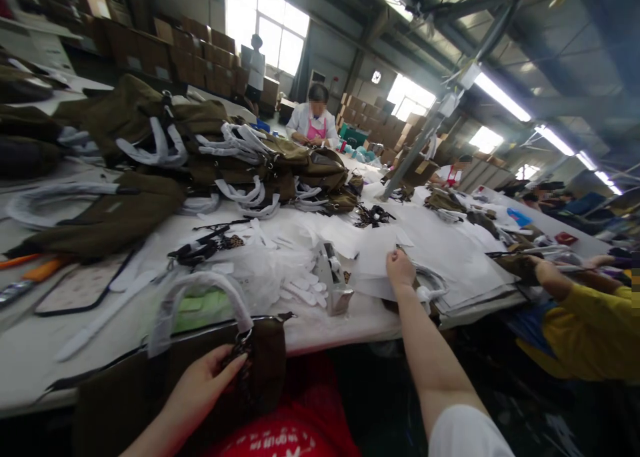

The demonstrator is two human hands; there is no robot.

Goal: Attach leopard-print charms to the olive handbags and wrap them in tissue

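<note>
A dark olive handbag (200,350) lies at the table's front edge, with one plastic-wrapped handle (200,283) standing up. My left hand (207,380) pinches a dark patterned strap (244,363) by the metal ring at the handle's base. Further right, my right hand (401,268) is closed over the table, fingers at the edge of a white paper sheet (373,260). A wrapped handle of another bag (433,280) lies just beside that wrist. Between my hands stand a small metal holder (333,283) and white paper tags (305,289).
Olive bags with wrapped handles (240,143) are piled at the back left. An orange-handled cutter (45,268) and dark straps (210,243) lie nearby. A metal post (415,150) rises behind the papers. A co-worker in a yellow sleeve (600,323) works at the right.
</note>
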